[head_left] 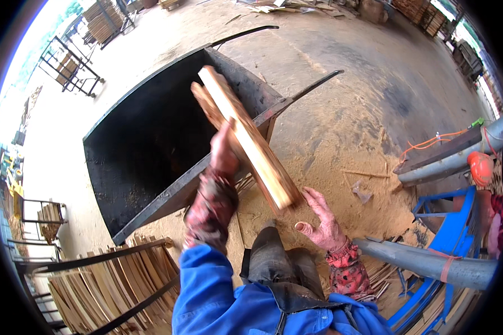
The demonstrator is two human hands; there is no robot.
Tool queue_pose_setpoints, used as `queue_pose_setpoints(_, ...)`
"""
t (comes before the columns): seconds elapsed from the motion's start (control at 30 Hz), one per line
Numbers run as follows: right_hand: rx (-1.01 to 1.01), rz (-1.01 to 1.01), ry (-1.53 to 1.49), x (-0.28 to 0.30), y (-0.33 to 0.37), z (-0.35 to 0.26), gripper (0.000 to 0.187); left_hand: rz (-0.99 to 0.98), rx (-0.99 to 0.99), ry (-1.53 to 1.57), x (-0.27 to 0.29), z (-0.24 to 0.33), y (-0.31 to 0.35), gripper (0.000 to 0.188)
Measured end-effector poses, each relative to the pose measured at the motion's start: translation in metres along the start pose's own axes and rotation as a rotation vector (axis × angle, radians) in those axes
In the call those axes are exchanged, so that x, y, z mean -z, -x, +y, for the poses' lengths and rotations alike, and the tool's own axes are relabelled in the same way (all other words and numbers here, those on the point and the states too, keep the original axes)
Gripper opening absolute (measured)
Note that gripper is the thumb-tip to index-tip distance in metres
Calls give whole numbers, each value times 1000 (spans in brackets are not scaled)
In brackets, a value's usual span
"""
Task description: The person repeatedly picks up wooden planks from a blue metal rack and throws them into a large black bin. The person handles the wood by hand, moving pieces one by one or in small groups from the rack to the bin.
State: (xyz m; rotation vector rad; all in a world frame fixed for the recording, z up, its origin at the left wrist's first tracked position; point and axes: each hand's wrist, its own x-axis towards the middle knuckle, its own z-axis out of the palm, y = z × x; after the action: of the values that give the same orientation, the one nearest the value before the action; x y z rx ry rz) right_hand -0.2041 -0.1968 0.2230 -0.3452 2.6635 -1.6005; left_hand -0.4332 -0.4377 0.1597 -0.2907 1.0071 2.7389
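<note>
My left hand [223, 151] grips two or so rough wooden slats [246, 131] from their left side, around the middle of their length. They slant over the near right edge of a black metal wheelbarrow [123, 145], far ends above its tray and near ends toward my legs. My right hand [323, 228] is apart from the wood, just right of the near ends, its fingers spread and nothing in them. Both forearms wear red patterned sleeve covers. My left fingers are partly hidden by the wood.
The wheelbarrow's handles [318, 85] point to the far right. A rack of upright slats [112, 282] stands at the lower left. A grey pipe [430, 262] and blue metal frame [455, 223] are to my right, near an orange helmet [480, 167]. Sawdust covers the floor [341, 151].
</note>
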Motion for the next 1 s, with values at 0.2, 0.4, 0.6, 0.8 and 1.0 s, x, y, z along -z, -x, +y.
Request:
queue_pose_setpoints(0.2, -173, 56, -16, -13, 30, 46, 66, 293, -65, -413, 59, 85, -130, 59)
queue_pose_setpoints(0.4, -481, 78, -131, -18, 92, 105, 56, 170, 186, -401, 70, -50, -63, 39)
queue_pose_setpoints(0.6, -607, 255, -174, -17, 139, 136, 47, 12, 810, -246, 127, -252, 19, 25)
queue_pose_setpoints(0.8, -749, 427, -186, -18, 178, 160, 46, -422, 1016, -781, 81, -374, 120, 21)
queue_pose_setpoints(1.0, -736, 725, -137, 21, 303, 208, 48, -484, 1223, -961, -37, -453, 191, 20)
